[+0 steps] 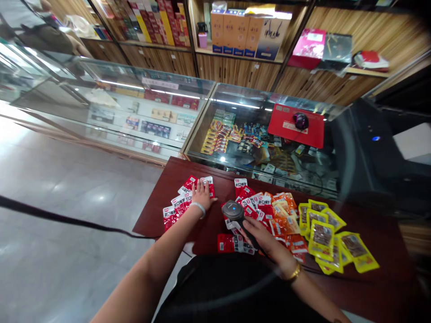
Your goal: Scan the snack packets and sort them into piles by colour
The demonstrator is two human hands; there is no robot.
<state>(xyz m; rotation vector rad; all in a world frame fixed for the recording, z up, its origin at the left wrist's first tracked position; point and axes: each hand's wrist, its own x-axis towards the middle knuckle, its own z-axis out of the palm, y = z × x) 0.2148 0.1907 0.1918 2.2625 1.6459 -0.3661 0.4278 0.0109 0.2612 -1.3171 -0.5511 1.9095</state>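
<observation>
My right hand (261, 235) is wrapped round the handle of a dark handheld barcode scanner (233, 210), its head held above a pile of red-and-white snack packets (226, 242). On the left, my left hand (201, 194) lies flat with fingers stretched over another red-and-white snack packet (211, 187). Several similar red packets (169, 216) lie in a loose group beside and below that hand. To the right of the scanner are orange snack packets (284, 226). Farther right, several yellow snack packets (321, 237) overlap in a heap.
The packets lie on a dark red-brown table (151, 202). Behind it stands a glass display counter (202, 121) with a red mat (281, 123) and a black mouse (301, 120) on top. A dark monitor (367, 166) stands at right. Another person (63, 42) is at upper left.
</observation>
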